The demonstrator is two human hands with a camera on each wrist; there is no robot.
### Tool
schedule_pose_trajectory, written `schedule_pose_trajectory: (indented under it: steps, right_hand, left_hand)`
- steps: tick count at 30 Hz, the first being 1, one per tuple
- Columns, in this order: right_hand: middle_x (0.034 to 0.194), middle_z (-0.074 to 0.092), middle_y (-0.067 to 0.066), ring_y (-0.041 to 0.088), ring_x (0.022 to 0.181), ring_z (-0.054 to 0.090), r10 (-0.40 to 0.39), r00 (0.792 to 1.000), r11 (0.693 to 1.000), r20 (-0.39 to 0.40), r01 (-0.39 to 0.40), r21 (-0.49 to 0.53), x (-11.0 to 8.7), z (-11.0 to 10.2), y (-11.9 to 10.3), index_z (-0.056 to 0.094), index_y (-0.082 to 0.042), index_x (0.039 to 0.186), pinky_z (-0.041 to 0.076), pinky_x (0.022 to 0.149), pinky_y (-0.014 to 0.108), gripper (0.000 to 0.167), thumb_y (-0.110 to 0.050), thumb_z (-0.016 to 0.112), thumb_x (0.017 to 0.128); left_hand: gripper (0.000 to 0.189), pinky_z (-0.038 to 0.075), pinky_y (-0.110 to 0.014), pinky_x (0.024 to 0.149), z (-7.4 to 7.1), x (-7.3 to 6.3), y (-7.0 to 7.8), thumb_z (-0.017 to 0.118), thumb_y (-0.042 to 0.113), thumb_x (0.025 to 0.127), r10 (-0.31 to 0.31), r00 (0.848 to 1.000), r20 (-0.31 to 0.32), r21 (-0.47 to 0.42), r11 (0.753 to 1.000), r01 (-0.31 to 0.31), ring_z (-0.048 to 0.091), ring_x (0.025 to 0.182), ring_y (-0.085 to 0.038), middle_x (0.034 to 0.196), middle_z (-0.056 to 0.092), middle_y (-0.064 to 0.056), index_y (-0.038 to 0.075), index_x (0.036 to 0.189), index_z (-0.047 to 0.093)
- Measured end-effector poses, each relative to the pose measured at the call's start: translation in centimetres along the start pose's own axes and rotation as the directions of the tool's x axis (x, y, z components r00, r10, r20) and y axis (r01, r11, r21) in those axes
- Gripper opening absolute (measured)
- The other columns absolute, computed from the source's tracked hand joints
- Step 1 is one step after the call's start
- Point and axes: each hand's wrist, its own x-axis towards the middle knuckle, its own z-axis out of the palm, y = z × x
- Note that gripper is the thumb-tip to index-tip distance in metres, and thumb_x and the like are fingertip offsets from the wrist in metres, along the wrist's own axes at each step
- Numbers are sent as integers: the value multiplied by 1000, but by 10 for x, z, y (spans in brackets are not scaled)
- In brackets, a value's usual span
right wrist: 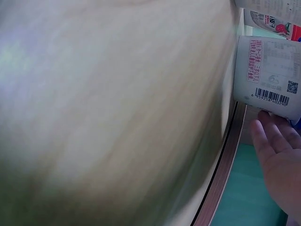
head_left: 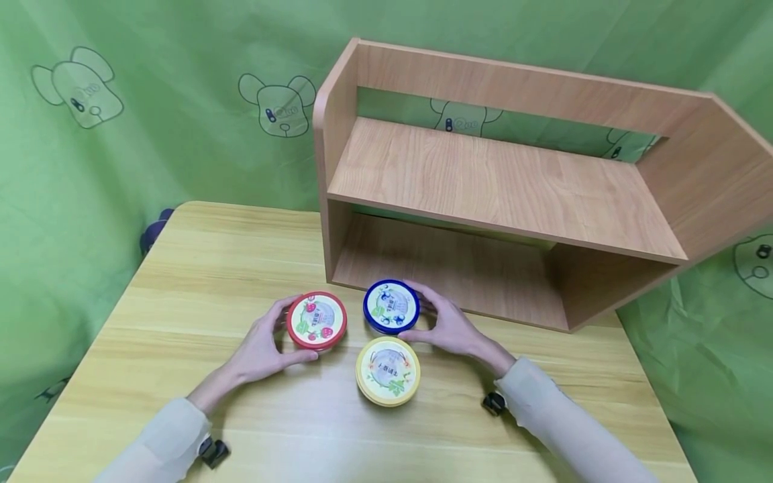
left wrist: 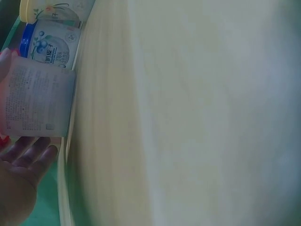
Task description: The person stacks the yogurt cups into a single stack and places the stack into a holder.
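Observation:
Three round lidded tubs stand upright on the table. My left hand (head_left: 264, 349) holds the red-lidded tub (head_left: 317, 320), thumb along its near side and fingers at its far left side; strawberries are printed on the lid. My right hand (head_left: 449, 325) is round the right side of the blue-lidded tub (head_left: 391, 306), thumb on the near side and fingers on the far side. Closer to me, between the hands, is the yellow-lidded tub (head_left: 388, 371), touched by neither. In the right wrist view, the fingertips meet the blue-lidded tub's pale wall (right wrist: 268, 70) below its barcode.
A two-level wooden shelf (head_left: 507, 181) stands at the back right of the wood-grain table (head_left: 241, 268), just behind the blue-lidded tub. Green fabric (head_left: 193, 147) with printed bear heads hangs behind it. Each wrist wears a small black device.

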Motion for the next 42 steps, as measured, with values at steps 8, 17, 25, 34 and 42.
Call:
schedule_pose_trajectory:
  steps: [8, 17, 25, 34, 42]
  right_hand:
    - [163, 50, 10, 35, 146, 54, 7, 1000, 1000, -2, -7, 19, 0, 0, 0, 39, -20, 162, 44, 121, 58, 101, -37, 94, 79]
    - [162, 51, 10, 35, 144, 56, 12, 1000, 999, -20, -11, 44, 0, -4, 1, 40, -20, 162, 46, 120, 56, 102, -34, 95, 77]
    - [160, 52, 12, 35, 144, 56, -27, 998, 997, -62, 31, 67, 0, -13, -1, 41, -17, 161, 47, 120, 55, 100, -25, 96, 78]
    - [160, 53, 15, 39, 139, 60, -63, 994, 993, -93, 72, 89, 2, -23, -15, 41, -18, 161, 52, 114, 55, 99, -20, 95, 78]
    - [159, 52, 17, 41, 140, 59, -101, 990, 986, -94, 112, 125, 7, -29, -32, 41, -18, 161, 56, 109, 57, 98, -13, 94, 78]
  left_hand:
    - [102, 53, -55, 109, 0, 0, 1, 99, 30, 72, -6, 1000, -3, 8, 1000, 6, 66, 128, -33, 144, 64, -12, 10, 155, 42]
    - [102, 52, -59, 110, 1, 0, 0, 99, 31, 72, -25, 1000, -2, 4, 1000, 25, 66, 128, -35, 144, 64, -13, 11, 155, 42]
    - [101, 54, -59, 109, 0, -1, 2, 98, 29, 73, -33, 999, -4, 5, 999, 33, 66, 128, -36, 143, 65, -14, 9, 155, 42]
    - [100, 53, -57, 109, 1, -1, 1, 98, 29, 73, -14, 1000, -8, -2, 1000, 14, 66, 128, -34, 143, 65, -14, 10, 154, 43]
    - [101, 51, -60, 111, 2, -1, -2, 98, 32, 74, -26, 1000, -1, -6, 1000, 26, 66, 128, -34, 144, 64, -13, 11, 155, 42]
